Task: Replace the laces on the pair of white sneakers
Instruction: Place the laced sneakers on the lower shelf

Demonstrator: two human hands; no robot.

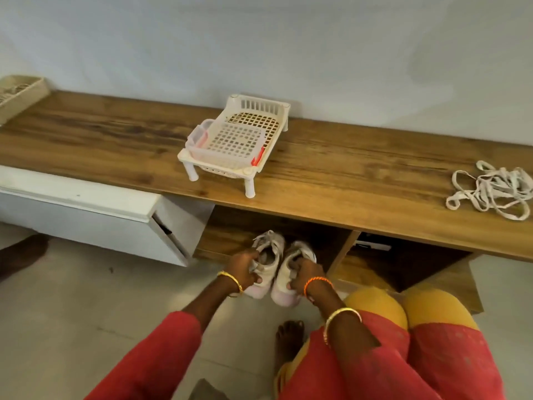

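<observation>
Two white sneakers sit side by side at the mouth of an open shelf under a low wooden bench. My left hand (243, 269) grips the left sneaker (268, 255) at its heel collar. The right sneaker (291, 272) is gripped by my right hand (302, 274) in the same way. Both sneakers point away from me, with their heels toward me. A loose pile of white laces (490, 189) lies on the bench top at the far right, well away from both hands.
The wooden bench (331, 180) runs along the wall. A white plastic basket on legs (233, 145) stands on it at the middle. A woven tray (17, 93) is at the far left. A white drawer unit (95, 215) stands open at left. My knees and bare foot are below.
</observation>
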